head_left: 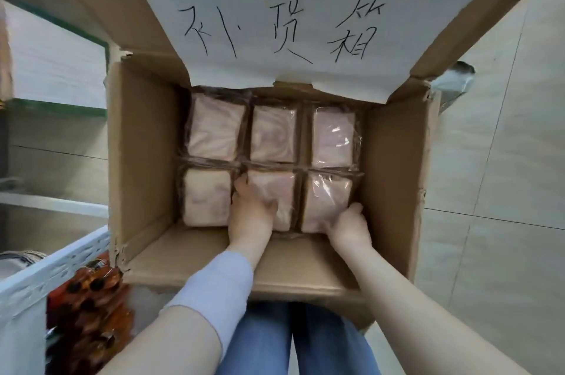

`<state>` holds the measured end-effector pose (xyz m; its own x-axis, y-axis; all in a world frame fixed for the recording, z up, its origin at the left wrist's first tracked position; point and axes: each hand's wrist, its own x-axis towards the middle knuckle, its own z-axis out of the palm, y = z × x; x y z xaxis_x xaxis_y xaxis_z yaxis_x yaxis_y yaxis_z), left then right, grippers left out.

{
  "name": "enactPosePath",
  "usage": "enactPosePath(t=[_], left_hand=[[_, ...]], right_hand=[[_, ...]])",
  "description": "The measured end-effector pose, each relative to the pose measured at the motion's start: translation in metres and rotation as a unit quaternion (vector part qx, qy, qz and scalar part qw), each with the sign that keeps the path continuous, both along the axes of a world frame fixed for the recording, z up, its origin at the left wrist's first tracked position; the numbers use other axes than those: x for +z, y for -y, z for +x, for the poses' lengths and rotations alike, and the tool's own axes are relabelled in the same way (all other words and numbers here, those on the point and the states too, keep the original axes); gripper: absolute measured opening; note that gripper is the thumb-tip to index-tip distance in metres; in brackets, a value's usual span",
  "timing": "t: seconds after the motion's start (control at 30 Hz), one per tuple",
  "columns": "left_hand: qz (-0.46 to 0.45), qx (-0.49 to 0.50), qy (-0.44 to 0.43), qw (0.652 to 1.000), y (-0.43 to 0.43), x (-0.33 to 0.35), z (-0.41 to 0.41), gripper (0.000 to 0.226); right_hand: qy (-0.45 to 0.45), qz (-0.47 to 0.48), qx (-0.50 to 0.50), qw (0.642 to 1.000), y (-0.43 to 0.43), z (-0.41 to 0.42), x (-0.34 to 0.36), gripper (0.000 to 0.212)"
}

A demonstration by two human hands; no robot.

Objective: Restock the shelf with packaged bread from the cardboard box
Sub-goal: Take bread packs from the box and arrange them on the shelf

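Head view looks into the open brown cardboard box (140, 160) — six clear-wrapped pale bread packs (273, 133) fill it, none visibly shelved. Left hand (252, 215) lies flat on the near middle pack; right hand (348, 226) cups the near right pack — restocking looks barely begun.

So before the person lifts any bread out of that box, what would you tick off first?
1. Box flaps out of the way: ok. The cardboard box stands open, and the lid with the handwritten paper is folded back.
2. Bread within reach: ok. Six wrapped packs lie in two rows of three.
3. Left hand placed: ok. It rests on the near middle pack.
4. Right hand placed: ok. It is at the near edge of the near right pack.
5. Firm grip on either pack: cannot tell.
6. Free shelf space: cannot tell. The shelf on the left is blurred.
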<state>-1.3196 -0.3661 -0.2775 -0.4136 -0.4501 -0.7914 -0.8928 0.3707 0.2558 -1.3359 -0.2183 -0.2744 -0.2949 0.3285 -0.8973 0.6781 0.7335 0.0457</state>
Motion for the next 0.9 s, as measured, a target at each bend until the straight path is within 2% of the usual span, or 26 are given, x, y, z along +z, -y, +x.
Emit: enactPosePath(t=[0.13, 0.2, 0.3, 0.43, 0.6, 0.67, 0.77, 0.9], left_hand=[[-0.035, 0.018, -0.017, 0.999, -0.001, 0.017, -0.001, 0.074], [-0.010, 0.050, -0.032, 0.998, 0.003, 0.020, -0.006, 0.071], [0.039, 0.024, -0.004, 0.999, 0.009, 0.022, -0.016, 0.061], [0.076, 0.038, -0.019, 0.996, 0.012, 0.032, -0.017, 0.054], [0.069, 0.113, -0.117, 0.984, 0.028, 0.071, 0.010, 0.058], [0.070, 0.157, -0.179, 0.969, 0.038, 0.094, 0.026, 0.053], [0.124, 0.260, -0.271, 0.919, 0.047, 0.138, 0.052, 0.045], [0.153, 0.374, -0.349, 0.846, 0.054, 0.230, 0.099, 0.037]], right_hand=[[-0.033, 0.017, -0.020, 0.999, -0.009, 0.001, 0.010, 0.054], [-0.050, 0.010, -0.032, 0.998, -0.012, 0.002, 0.015, 0.062], [-0.060, -0.009, -0.012, 0.998, -0.008, 0.004, 0.017, 0.066], [-0.084, -0.027, -0.047, 0.995, -0.003, 0.007, 0.021, 0.043], [-0.172, -0.043, -0.049, 0.983, -0.015, 0.014, 0.051, 0.023], [-0.220, -0.049, -0.021, 0.974, -0.020, 0.019, 0.068, 0.018], [-0.277, -0.091, -0.026, 0.956, -0.027, 0.026, 0.096, 0.024], [-0.288, -0.262, -0.129, 0.912, -0.023, 0.049, 0.189, 0.042]])
